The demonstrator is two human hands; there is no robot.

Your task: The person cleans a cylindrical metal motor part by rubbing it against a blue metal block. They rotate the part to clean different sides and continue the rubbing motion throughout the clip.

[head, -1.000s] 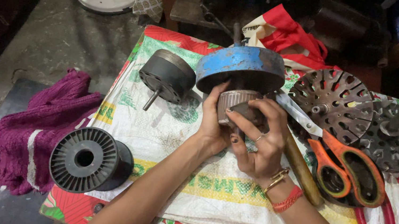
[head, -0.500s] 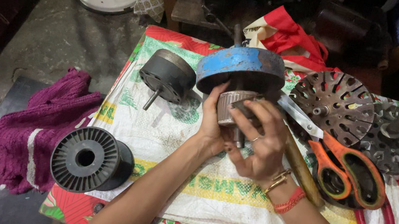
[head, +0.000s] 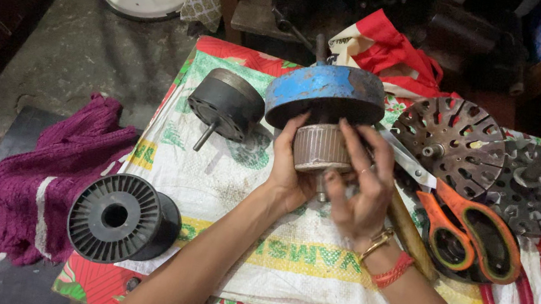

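From the head camera we saw our left hand point(head: 290, 171) and right hand point(head: 361, 190) both clasped around the ribbed metal core point(head: 319, 147) under the blue motor housing point(head: 326, 96), held just above the white woven sack point(head: 309, 268) on the table. Orange-handled scissors point(head: 463, 228) lay just right of our fingers (blades tucked behind them), beside two perforated metal discs point(head: 450, 138). A black spool point(head: 120, 217) sat near the purple cloth point(head: 51, 174).

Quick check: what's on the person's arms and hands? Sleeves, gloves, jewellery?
No gloves, and no sleeves in view: both forearms are bare to the frame edge. The right hand has a thin ring on one finger, plus a gold-coloured bangle and a red thread band at the wrist. The left hand and wrist show nothing worn.
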